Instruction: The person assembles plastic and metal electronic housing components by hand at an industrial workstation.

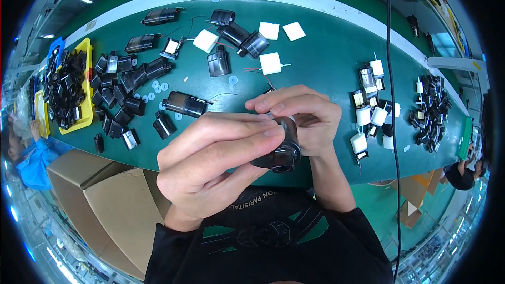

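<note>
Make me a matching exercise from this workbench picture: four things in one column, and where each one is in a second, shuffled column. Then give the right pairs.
Things:
1. yellow tray of black parts
2. black cylindrical part
3. cardboard box
4. hanging black cable

Places:
A. below the table's near edge, on the person's left
B. held between the left hand and the right hand
C. running top to bottom down the right of the view
D. at the far left end of the green table

Pairs: 1-D, 2-B, 3-A, 4-C
</note>
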`<action>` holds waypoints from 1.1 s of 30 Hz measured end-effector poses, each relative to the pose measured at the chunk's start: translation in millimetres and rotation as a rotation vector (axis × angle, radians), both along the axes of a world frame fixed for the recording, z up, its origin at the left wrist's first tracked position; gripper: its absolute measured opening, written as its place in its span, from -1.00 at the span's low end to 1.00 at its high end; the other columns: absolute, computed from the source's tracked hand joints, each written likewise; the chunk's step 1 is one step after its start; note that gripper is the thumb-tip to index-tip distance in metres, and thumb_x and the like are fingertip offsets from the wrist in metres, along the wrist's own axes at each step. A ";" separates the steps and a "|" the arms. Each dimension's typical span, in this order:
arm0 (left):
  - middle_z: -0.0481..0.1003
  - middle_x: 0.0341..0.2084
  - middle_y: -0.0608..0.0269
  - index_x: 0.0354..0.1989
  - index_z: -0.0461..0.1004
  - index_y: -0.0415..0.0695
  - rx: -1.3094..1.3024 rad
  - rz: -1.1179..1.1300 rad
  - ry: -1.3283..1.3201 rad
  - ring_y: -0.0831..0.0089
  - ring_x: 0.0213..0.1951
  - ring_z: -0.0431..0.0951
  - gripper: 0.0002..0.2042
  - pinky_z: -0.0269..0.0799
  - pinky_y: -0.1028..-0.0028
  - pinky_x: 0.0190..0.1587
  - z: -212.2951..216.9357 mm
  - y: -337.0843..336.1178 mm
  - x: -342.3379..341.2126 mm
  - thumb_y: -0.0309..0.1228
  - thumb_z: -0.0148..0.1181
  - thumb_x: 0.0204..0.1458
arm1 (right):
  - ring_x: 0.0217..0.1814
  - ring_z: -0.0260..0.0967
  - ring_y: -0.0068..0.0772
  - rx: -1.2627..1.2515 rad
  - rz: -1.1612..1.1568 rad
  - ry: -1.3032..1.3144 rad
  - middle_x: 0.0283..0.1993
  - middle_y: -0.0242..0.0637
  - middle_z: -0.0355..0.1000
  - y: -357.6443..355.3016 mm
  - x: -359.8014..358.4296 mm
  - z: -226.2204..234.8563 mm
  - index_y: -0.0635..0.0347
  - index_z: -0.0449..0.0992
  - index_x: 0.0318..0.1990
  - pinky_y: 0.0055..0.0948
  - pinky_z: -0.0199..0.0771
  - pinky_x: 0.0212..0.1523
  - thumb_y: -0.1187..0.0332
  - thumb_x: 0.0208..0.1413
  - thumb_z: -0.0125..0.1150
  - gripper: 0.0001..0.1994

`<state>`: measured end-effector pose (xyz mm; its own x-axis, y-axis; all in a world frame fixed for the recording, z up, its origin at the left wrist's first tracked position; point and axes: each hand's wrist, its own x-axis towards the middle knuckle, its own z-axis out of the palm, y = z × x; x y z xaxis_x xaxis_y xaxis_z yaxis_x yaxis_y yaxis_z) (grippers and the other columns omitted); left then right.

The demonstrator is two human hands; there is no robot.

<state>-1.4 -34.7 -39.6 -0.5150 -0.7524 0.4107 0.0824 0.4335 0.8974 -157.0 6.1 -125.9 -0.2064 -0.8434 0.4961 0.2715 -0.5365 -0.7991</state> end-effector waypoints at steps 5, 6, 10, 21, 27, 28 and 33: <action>0.50 -0.36 0.12 -0.32 0.57 -0.29 -0.046 0.007 -0.022 0.28 -0.26 0.58 -0.62 0.54 0.48 -0.24 -0.1 -0.3 -0.1 -0.77 0.34 -0.47 | -0.15 0.49 -0.22 0.074 -0.091 0.124 -0.22 -0.07 0.50 7.8 -1.9 9.0 0.33 0.54 -0.26 -0.39 0.52 -0.15 0.64 -0.36 0.36 -0.64; 0.50 -0.36 0.12 -0.32 0.57 -0.29 -0.046 0.007 -0.023 0.28 -0.26 0.58 -0.62 0.54 0.48 -0.24 0.7 -0.3 0.0 -0.77 0.34 -0.47 | -0.15 0.49 -0.24 0.109 -0.105 0.181 -0.23 -0.09 0.50 8.3 -2.7 10.2 0.33 0.54 -0.26 -0.41 0.51 -0.16 0.64 -0.37 0.36 -0.64; 0.50 -0.37 0.13 -0.33 0.57 -0.29 -0.052 0.024 -0.057 0.29 -0.27 0.57 -0.62 0.54 0.48 -0.24 3.1 -0.4 0.3 -0.77 0.34 -0.48 | -0.16 0.49 -0.26 0.138 -0.075 0.140 -0.23 -0.13 0.51 6.2 -0.8 8.4 0.32 0.55 -0.26 -0.44 0.50 -0.18 0.64 -0.37 0.37 -0.64; 0.50 -0.37 0.13 -0.33 0.58 -0.30 -0.071 -0.001 -0.043 0.29 -0.27 0.57 -0.62 0.53 0.47 -0.23 0.8 -4.4 3.2 -0.75 0.34 -0.48 | -0.17 0.49 -0.30 0.137 -0.018 0.125 -0.23 -0.16 0.51 3.7 -1.0 6.6 0.29 0.56 -0.24 -0.46 0.49 -0.19 0.59 -0.36 0.40 -0.63; 0.51 -0.38 0.05 -0.39 0.55 -0.32 -0.056 -0.009 -0.066 0.13 -0.27 0.56 -0.68 0.49 0.35 -0.21 4.5 -4.9 2.9 -0.75 0.30 -0.46 | -0.21 0.50 -0.29 0.166 -0.139 0.295 -0.24 -0.14 0.51 7.7 -1.6 18.3 0.32 0.55 -0.25 -0.47 0.50 -0.23 0.59 -0.34 0.39 -0.65; 0.51 -0.37 0.06 -0.39 0.55 -0.31 -0.054 0.006 -0.089 0.14 -0.28 0.56 -0.69 0.49 0.36 -0.21 6.2 -4.6 2.4 -0.74 0.32 -0.46 | -0.21 0.50 -0.29 0.165 -0.135 0.294 -0.24 -0.14 0.51 7.7 -1.7 19.0 0.32 0.55 -0.25 -0.47 0.50 -0.23 0.59 -0.34 0.39 -0.65; 0.52 -0.38 0.07 -0.40 0.55 -0.30 -0.058 0.050 -0.105 0.18 -0.28 0.57 -0.69 0.49 0.38 -0.21 6.0 -3.5 2.5 -0.69 0.37 -0.45 | -0.23 0.50 -0.29 0.166 -0.164 0.337 -0.25 -0.11 0.51 7.1 0.2 22.0 0.33 0.55 -0.26 -0.47 0.51 -0.26 0.55 -0.29 0.39 -0.68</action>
